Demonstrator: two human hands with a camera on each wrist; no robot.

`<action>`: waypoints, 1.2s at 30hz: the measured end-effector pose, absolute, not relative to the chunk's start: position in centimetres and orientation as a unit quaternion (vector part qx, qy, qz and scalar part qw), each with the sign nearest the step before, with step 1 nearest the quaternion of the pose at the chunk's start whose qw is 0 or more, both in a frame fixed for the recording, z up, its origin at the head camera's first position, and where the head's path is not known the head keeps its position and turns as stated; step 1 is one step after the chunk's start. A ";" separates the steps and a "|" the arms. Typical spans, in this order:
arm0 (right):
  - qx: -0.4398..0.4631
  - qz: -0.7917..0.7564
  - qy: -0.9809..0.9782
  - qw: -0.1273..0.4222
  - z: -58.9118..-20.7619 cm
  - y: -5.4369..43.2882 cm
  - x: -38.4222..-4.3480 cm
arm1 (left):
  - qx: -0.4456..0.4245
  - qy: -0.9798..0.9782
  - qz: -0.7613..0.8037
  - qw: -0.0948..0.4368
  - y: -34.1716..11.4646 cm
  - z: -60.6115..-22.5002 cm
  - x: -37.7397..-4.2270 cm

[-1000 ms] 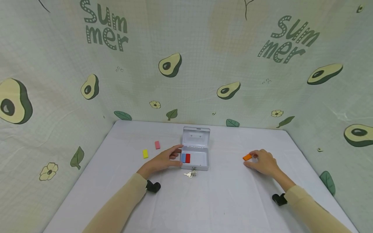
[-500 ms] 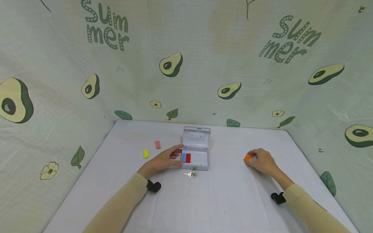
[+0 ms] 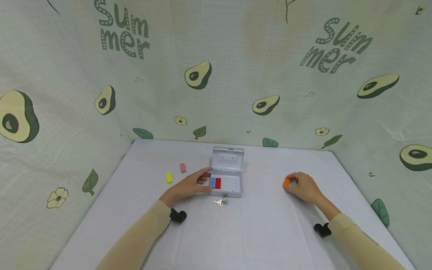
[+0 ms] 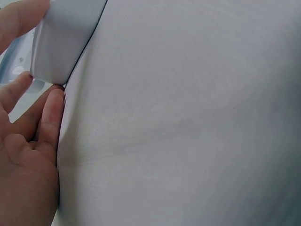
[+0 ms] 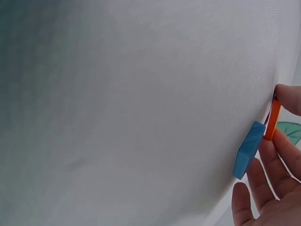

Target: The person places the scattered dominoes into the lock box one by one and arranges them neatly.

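Orange block [image 3: 286, 182] has turned steeper since a second ago, pinched between thumb and fingers of the right grip [image 3: 303, 186] at the table's [image 3: 263, 225] right (a blue block [image 5: 249, 150] lies just beside them). Left grip [image 3: 187, 186] clasps the box [image 3: 231, 182], thumb at its front corner.

Dressed in long beige sleeves [image 3: 135, 240], ending just behind the bare hands [image 3: 189, 186]; fitted behind each, on the inner side, with a black, round-ended camera [image 3: 179, 216].
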State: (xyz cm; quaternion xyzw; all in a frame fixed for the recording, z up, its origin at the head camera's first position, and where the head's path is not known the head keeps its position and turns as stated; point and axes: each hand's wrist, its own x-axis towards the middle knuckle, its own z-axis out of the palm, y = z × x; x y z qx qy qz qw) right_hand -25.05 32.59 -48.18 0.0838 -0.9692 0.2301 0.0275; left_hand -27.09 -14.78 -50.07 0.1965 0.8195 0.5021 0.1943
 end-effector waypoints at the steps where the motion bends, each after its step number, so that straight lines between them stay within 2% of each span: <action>1: 0.083 0.231 -0.969 0.027 -48.2 32.6 -25.0 | 0.196 0.819 0.503 0.195 -14.8 -50.1 -27.1; 36: 0.135 0.250 -0.958 0.029 -45.8 29.0 -24.3 | 0.198 0.821 0.499 0.194 -14.8 -49.9 -27.1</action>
